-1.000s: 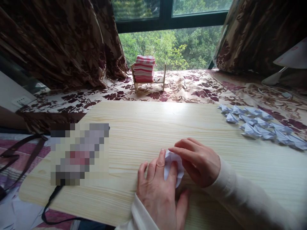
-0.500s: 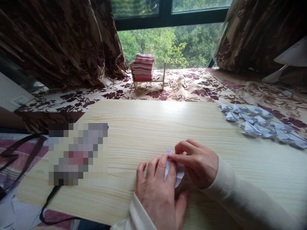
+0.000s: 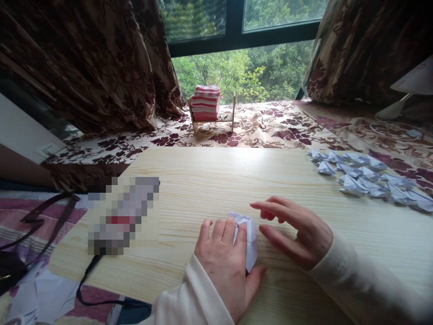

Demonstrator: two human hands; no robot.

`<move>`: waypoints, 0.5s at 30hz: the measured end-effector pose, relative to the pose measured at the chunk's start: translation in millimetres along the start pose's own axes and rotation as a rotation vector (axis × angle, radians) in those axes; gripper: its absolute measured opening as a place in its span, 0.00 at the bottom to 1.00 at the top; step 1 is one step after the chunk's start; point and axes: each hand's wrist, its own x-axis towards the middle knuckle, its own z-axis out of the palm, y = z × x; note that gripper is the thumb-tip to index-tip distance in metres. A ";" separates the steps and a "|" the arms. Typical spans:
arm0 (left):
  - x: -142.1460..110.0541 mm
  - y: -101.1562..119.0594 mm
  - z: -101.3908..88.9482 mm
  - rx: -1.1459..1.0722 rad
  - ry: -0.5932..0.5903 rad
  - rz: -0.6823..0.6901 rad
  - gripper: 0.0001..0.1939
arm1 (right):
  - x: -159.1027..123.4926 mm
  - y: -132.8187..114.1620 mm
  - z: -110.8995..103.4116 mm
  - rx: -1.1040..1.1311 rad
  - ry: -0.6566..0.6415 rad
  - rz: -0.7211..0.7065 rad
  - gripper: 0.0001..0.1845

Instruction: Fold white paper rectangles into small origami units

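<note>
A small piece of white folded paper [image 3: 249, 239] lies on the light wooden table [image 3: 209, 180] near its front edge. My left hand [image 3: 226, 266] lies flat over the paper's left part, fingers stretched out and pressing it down. My right hand [image 3: 294, 228] hovers just right of the paper with its fingers loosely spread, index finger pointing left above the paper's top edge, holding nothing.
Several folded white paper shapes [image 3: 365, 178] lie in a cluster at the table's right. A blurred-out object [image 3: 122, 214] with a black cable [image 3: 91, 289] sits at the left. A small wooden rack with striped red-and-white cloths [image 3: 206, 103] stands on the floral windowsill. Loose paper [image 3: 47, 295] lies lower left.
My right hand has let go of the paper and pulled back to the right, its fingers opening. The paper now lies flatter under my left hand.
</note>
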 end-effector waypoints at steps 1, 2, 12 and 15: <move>3.0 1.0 -1.9 0.008 -0.020 -0.009 0.29 | -0.9 -2.5 0.2 0.019 -0.027 0.015 0.23; 5.7 1.7 -3.8 0.014 -0.044 -0.014 0.30 | -1.9 -4.6 0.7 0.024 -0.065 0.021 0.28; 4.8 -16.8 -19.6 -0.052 -0.054 0.149 0.24 | 6.5 18.3 10.7 0.059 -0.100 0.165 0.20; 8.7 -28.6 -20.7 -0.080 -0.045 0.232 0.18 | 23.0 25.1 14.0 0.162 -0.086 0.194 0.18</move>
